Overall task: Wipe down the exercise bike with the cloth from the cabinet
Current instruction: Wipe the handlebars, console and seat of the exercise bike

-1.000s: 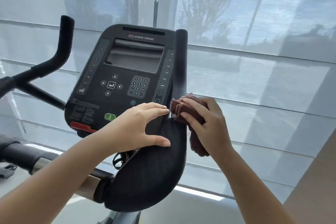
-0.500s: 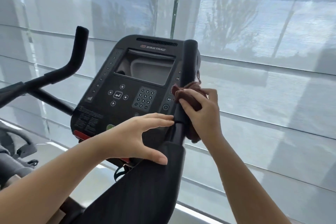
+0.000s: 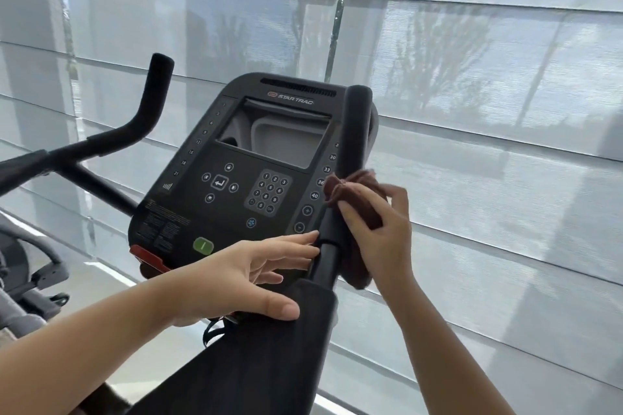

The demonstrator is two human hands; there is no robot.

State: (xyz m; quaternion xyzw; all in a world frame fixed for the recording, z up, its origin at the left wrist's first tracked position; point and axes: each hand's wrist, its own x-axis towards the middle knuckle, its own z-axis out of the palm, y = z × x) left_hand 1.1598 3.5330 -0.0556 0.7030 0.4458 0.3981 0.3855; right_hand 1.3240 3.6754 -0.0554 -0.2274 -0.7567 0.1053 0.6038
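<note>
On right handlebar (image 3: 354, 131): right hand (image 3: 384, 239) grips cloth (image 3: 350, 187), left hand (image 3: 249, 269) touches alongside.

The right hand (image 3: 381, 239) grips a bunched brown cloth (image 3: 354, 189) against the bike's right handlebar (image 3: 354, 131), an upright black bar beside the console (image 3: 202, 209). The left hand (image 3: 249, 276) is spread, its fingertips touching the same bar lower down and its thumb lying on the dark armrest pad (image 3: 269, 357) below. The console shows a grey screen (image 3: 279, 138), a keypad (image 3: 268, 192) and a green button (image 3: 203, 245); the left handlebar (image 3: 148, 111) rises at the left, and pale blinds (image 3: 505, 77) fill the background.
</note>
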